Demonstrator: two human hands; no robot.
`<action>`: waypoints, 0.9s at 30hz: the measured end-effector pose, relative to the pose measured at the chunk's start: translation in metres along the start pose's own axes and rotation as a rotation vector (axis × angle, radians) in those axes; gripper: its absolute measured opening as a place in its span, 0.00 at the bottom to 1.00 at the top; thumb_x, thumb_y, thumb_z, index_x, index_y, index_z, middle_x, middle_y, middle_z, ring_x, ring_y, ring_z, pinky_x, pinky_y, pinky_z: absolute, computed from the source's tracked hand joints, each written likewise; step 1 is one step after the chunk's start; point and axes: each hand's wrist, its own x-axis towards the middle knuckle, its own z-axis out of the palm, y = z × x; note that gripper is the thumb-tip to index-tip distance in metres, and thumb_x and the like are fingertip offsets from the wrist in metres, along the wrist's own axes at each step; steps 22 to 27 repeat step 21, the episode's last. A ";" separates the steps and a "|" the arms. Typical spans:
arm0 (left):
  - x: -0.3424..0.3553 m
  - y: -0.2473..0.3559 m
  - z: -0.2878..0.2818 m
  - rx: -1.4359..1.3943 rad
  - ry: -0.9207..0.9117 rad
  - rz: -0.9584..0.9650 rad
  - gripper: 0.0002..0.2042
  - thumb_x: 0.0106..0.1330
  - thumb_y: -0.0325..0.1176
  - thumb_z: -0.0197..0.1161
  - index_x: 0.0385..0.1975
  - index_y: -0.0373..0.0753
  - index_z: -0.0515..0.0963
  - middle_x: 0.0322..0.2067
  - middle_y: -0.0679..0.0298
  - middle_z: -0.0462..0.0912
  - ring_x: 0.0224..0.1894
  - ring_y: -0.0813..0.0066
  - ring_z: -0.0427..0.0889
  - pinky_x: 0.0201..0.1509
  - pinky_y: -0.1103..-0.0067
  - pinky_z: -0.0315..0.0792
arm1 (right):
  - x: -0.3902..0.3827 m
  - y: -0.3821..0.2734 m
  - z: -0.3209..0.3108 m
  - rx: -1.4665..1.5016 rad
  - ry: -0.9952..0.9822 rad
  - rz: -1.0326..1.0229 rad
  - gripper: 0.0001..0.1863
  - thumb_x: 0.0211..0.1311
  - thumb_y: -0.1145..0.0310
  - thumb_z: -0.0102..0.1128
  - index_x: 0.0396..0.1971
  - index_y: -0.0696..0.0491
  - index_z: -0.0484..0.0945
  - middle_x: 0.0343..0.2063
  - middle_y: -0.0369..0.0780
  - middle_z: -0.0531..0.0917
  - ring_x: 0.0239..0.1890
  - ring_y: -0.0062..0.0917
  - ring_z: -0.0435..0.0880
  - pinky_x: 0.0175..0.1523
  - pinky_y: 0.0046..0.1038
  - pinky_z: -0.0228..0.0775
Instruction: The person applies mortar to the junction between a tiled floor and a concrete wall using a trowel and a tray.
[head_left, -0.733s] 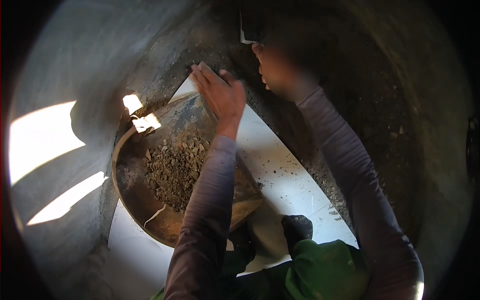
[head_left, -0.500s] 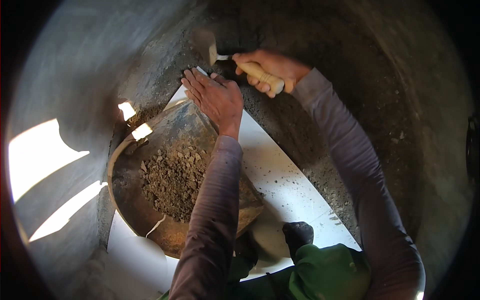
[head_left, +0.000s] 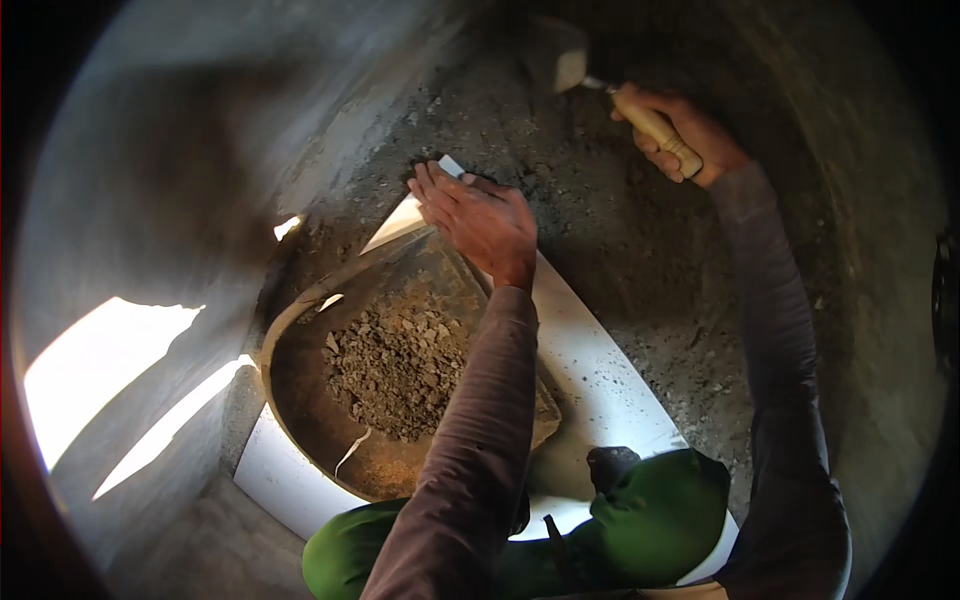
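Note:
My right hand [head_left: 690, 135] is wrapped around the pale wooden handle of a trowel [head_left: 655, 128], raised at the upper right. The trowel's metal blade [head_left: 570, 68] points up and left over the dark ground and is blurred. My left hand [head_left: 478, 218] lies flat, fingers stretched out, on the far corner of a white board [head_left: 590, 345]. Beneath my left forearm, a wide worn pan [head_left: 300, 425] rests on the board. Crumbled soil [head_left: 395, 375] is heaped in the pan, partly covered by the forearm.
A curved grey wall [head_left: 130, 200] rises at the left, with bright sunlit patches on it, and bends around to the right. Loose dirt [head_left: 640, 250] covers the ground beyond the board. My green-clad knee [head_left: 660, 520] stands near the board's front edge.
My right hand has swung the trowel to the right and slightly farther off, away from my left hand. The whole view has shifted; my left hand still lies on the board's corner.

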 end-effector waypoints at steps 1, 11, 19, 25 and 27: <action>0.007 0.003 -0.004 0.005 0.009 0.008 0.27 0.81 0.33 0.46 0.73 0.21 0.66 0.77 0.38 0.65 0.83 0.41 0.58 0.87 0.53 0.53 | -0.007 0.001 0.003 -0.043 0.049 -0.067 0.28 0.82 0.39 0.55 0.50 0.52 0.82 0.17 0.31 0.75 0.09 0.12 0.69 0.11 0.21 0.61; 0.011 0.012 -0.003 0.041 -0.023 -0.025 0.27 0.77 0.31 0.52 0.72 0.24 0.65 0.74 0.43 0.67 0.82 0.41 0.59 0.87 0.53 0.54 | 0.008 -0.034 -0.011 -0.138 -0.068 -0.039 0.29 0.80 0.38 0.59 0.47 0.53 0.84 0.18 0.31 0.77 0.11 0.13 0.71 0.12 0.21 0.60; 0.012 0.002 -0.002 0.052 -0.043 -0.070 0.26 0.79 0.32 0.51 0.72 0.25 0.65 0.74 0.43 0.67 0.82 0.41 0.60 0.86 0.53 0.55 | 0.011 -0.030 0.003 -0.148 0.056 -0.060 0.27 0.82 0.42 0.57 0.49 0.55 0.83 0.17 0.33 0.77 0.09 0.16 0.70 0.12 0.23 0.61; 0.013 -0.002 -0.004 0.073 -0.034 -0.067 0.26 0.79 0.33 0.51 0.72 0.26 0.65 0.74 0.43 0.66 0.82 0.41 0.59 0.86 0.53 0.55 | 0.010 -0.010 -0.019 0.073 0.109 -0.088 0.27 0.83 0.43 0.56 0.51 0.56 0.81 0.17 0.34 0.76 0.09 0.17 0.71 0.12 0.24 0.64; 0.013 -0.002 -0.004 0.073 -0.034 -0.067 0.26 0.79 0.33 0.51 0.72 0.26 0.65 0.74 0.43 0.66 0.82 0.41 0.59 0.86 0.53 0.55 | 0.010 -0.010 -0.019 0.073 0.109 -0.088 0.27 0.83 0.43 0.56 0.51 0.56 0.81 0.17 0.34 0.76 0.09 0.17 0.71 0.12 0.24 0.64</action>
